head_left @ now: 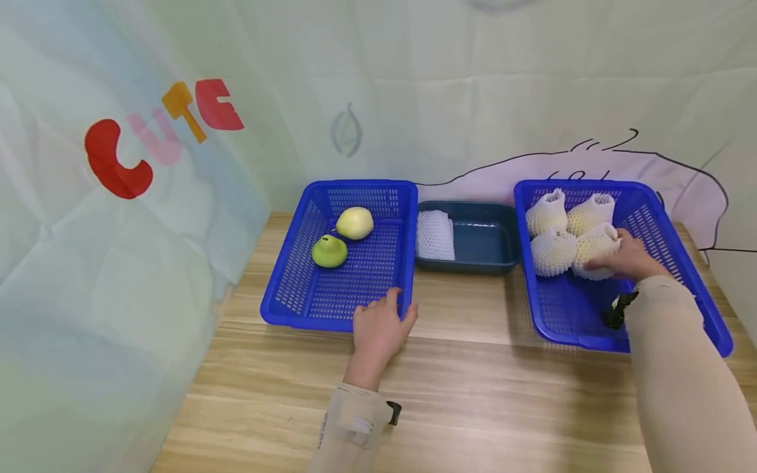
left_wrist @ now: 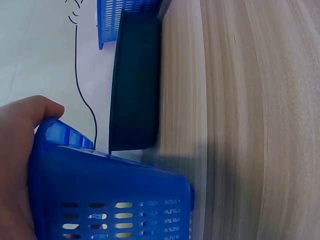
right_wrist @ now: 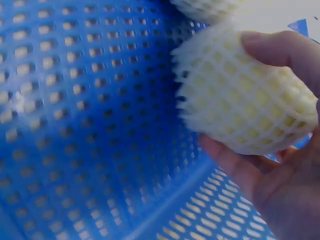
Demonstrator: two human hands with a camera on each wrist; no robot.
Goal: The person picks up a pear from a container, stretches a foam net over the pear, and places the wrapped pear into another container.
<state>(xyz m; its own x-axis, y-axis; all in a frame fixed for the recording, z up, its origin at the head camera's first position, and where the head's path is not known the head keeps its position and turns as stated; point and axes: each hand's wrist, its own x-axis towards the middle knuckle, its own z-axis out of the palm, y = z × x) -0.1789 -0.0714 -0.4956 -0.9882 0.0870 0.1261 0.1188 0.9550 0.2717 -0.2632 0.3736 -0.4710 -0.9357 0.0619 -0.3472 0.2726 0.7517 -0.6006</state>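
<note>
My right hand (head_left: pixel 633 258) grips a pale yellow fruit in a white foam net (right_wrist: pixel 245 95), thumb on one side and fingers on the other. It is at the right blue basket (head_left: pixel 535 305), beside several other netted fruits (head_left: pixel 552 253). At the near right corner of the left blue basket (head_left: pixel 337 324), my left hand (head_left: pixel 381 325) holds the rim, its thumb outside the wall. Inside that basket lie a bare green fruit (head_left: pixel 329 252) with a narrowed top and a bare pale yellow fruit (head_left: pixel 355 223).
Between the baskets stands a dark green tray (head_left: pixel 467 266) with flat white foam nets (head_left: pixel 435 235) at its left end. Printed cloth (head_left: pixel 378 98) hangs behind and to the left of the wooden table (head_left: pixel 473 394).
</note>
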